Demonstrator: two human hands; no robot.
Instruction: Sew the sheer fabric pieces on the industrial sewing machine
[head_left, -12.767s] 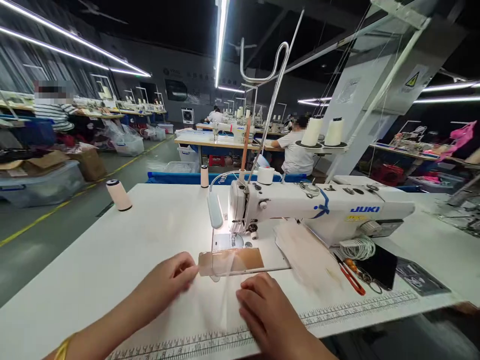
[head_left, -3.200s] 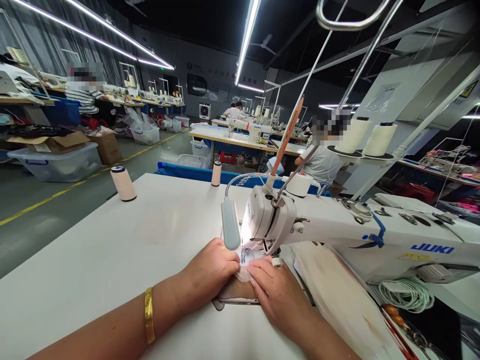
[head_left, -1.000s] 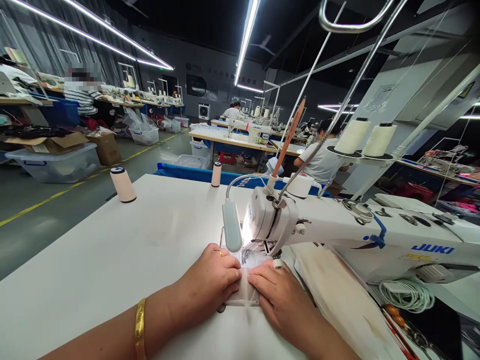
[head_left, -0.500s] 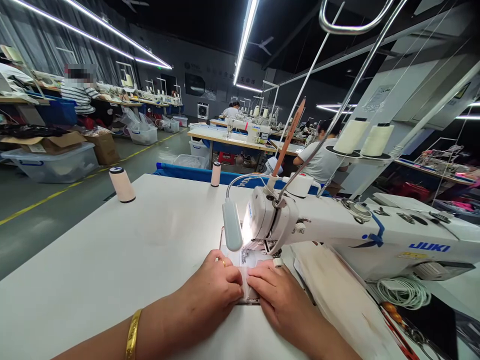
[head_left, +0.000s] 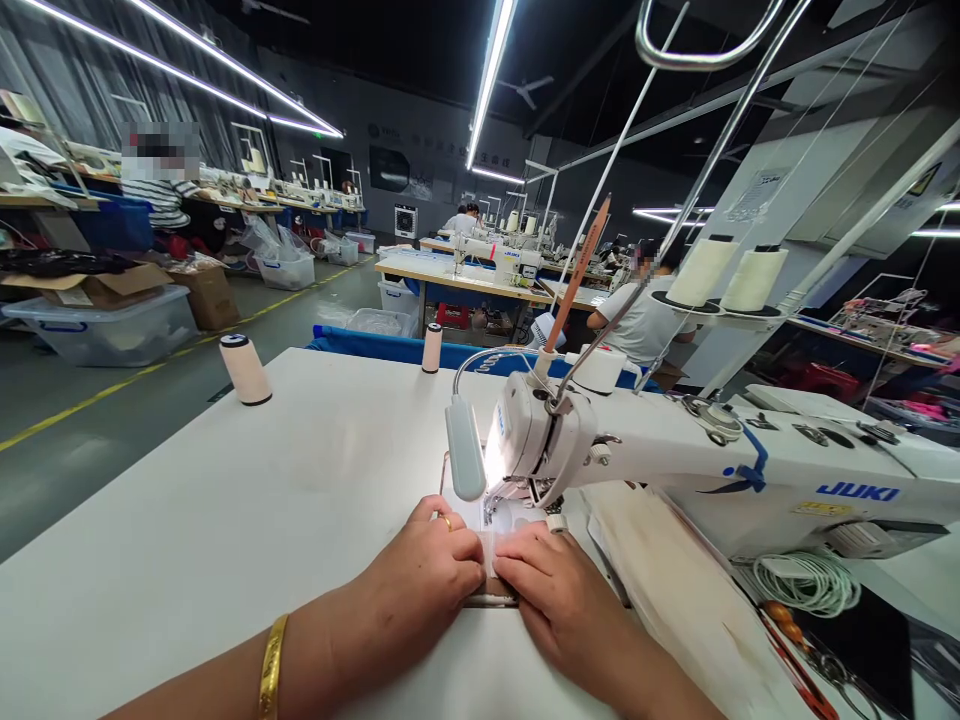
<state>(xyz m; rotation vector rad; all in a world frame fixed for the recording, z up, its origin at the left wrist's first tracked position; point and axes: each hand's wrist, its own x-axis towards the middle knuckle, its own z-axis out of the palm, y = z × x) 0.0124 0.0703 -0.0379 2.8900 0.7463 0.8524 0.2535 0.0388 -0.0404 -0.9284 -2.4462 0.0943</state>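
A small strip of sheer white fabric lies under the presser foot of a white sewing machine. My left hand is closed on the strip's left side, thumb and bent fingers pinched together. From the right, my right hand rests on the fabric with its fingers laid fairly flat and close together; its thumb is hidden. Both hands are just in front of the needle area, a small gap between their fingertips. A lamp lights the spot. A brown strip of the machine bed shows below the fabric.
Two pale thread cones, one nearer and one farther, stand on the white table. Right of my hands lie beige cloth, a coiled white cord and red-handled scissors. Co-workers sit at other machines beyond.
The fabric's near edge has shifted away from me, toward the presser foot, uncovering more of the brown strip. My hands have hardly moved.
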